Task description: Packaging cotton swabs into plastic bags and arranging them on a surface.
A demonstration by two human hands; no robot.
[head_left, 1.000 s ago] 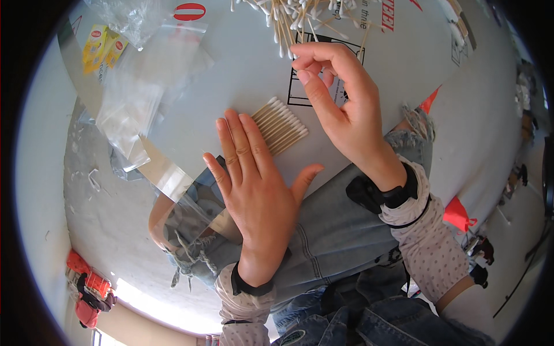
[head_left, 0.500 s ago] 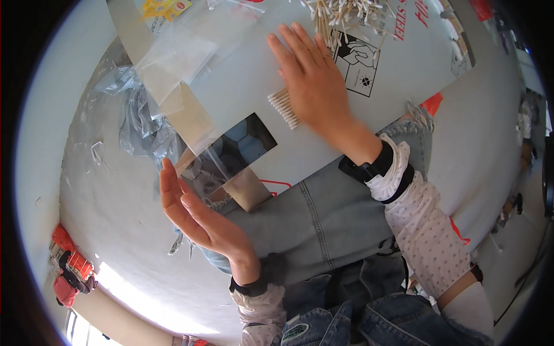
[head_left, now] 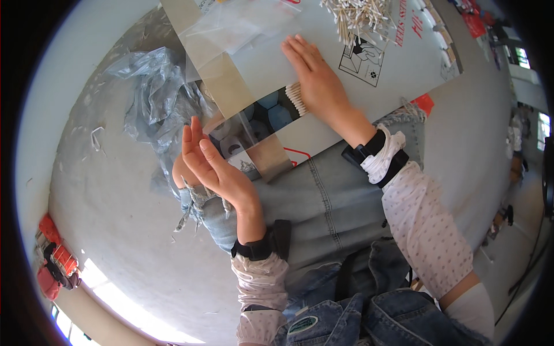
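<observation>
My right hand lies palm down on a grey cardboard box, fingers stretched out and close together. Beneath its palm is a neat row of cotton swabs; only their white tips show at the left side of the hand. The tips reach over a dark patch with blue hexagons. My left hand is raised beside the box's near left corner, thumb and fingers extended, with nothing in it. A loose pile of cotton swabs sits farther up the box.
Clear flat plastic bags lie on the upper left of the box, near brown tape. A crumpled grey plastic bag is on the floor to the left. The box rests over my jeans-covered legs.
My right hand and the row of swabs have slid toward the near left, onto the edge of the dark patch. My left hand stays raised and open. The whole view has shifted.
</observation>
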